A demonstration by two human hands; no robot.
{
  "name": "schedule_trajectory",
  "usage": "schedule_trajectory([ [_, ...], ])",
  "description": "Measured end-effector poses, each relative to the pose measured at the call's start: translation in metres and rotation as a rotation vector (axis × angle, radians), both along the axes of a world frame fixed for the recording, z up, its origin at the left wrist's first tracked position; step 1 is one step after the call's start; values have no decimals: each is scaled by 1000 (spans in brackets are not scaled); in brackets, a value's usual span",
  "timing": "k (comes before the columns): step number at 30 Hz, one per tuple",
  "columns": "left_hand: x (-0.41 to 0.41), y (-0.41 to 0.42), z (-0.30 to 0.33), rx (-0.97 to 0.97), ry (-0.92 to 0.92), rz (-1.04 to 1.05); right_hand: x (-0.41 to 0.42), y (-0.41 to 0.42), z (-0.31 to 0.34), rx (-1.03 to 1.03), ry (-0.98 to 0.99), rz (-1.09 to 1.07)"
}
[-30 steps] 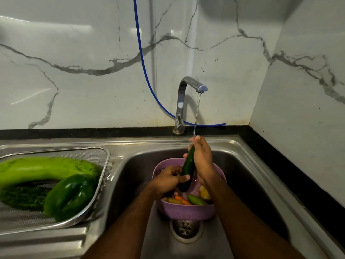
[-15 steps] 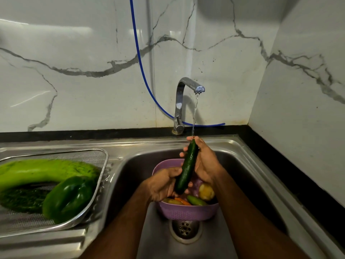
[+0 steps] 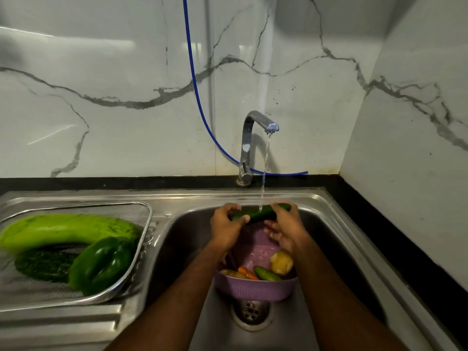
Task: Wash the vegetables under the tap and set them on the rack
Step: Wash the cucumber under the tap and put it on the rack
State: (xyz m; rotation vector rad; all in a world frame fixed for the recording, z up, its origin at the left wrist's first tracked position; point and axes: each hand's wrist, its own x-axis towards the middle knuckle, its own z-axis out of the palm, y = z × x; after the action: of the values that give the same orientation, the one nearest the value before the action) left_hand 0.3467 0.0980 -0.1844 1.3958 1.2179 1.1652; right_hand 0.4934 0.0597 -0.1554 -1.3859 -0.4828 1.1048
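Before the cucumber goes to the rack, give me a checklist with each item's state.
1. Water running from tap: ok.
2. Stream lands on cucumber: ok.
3. Left hand and right hand both grip it: ok.
4. Cucumber rinsed all round: cannot tell.
5. Space on rack beside gourd and pepper: cannot tell, looks crowded.
6. Basket sits steady in sink: ok.

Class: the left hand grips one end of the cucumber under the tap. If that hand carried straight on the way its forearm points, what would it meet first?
Probably the sink's back wall, just beyond the left hand and the cucumber; depth is uncertain.
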Motion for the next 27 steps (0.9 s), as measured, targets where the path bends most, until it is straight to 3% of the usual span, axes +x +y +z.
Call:
schedule_trajectory([
  [3,11,-5,17,77,-29,60,3,-2,1,70,292,-82],
  [6,24,-14,22,72,-30,5,7,-5,6,159,448,-108],
  [10,22,-27,31,93,102,-137,6,-12,7,192,418,29],
  [14,-4,-48,57,210,375,-225,-10,-16,9,203,394,84],
  [16,-29,-57,75,262,520,-182,-25,-22,14,156,274,146],
  [18,-58,-63,93,304,601,-116,-37,-28,15,88,-1,192],
  [23,-126,-78,139,389,627,-57,-69,-40,24,70,-647,323],
  [27,-181,-90,167,393,629,62,-107,-50,56,150,-825,441],
])
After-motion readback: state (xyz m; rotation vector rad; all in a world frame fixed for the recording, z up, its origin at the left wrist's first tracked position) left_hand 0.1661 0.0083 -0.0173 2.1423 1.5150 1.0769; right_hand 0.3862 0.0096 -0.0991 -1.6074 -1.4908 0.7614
